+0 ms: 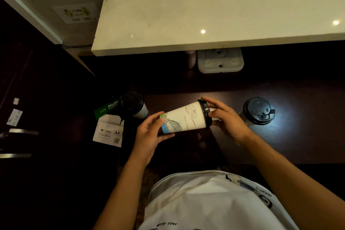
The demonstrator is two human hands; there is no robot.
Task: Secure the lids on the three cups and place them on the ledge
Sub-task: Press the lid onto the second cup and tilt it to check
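A white paper cup (184, 117) with line drawings lies sideways in the air above the dark desk, its black lid (205, 112) pointing right. My left hand (149, 132) grips the cup's base. My right hand (225, 117) has its fingers against the lid's top and rim. A second cup with a black lid (131, 103) stands at the desk's left end. A third lidded cup (259, 110) stands upright to the right. The pale stone ledge (214, 18) runs across the view above the desk with nothing on it.
A white plastic container (220, 60) and a small brown bottle (191, 59) sit under the ledge at the back of the desk. A box of A4 paper (110, 130) with a green pack sits low at the left. The dark desk (280, 142) extends right.
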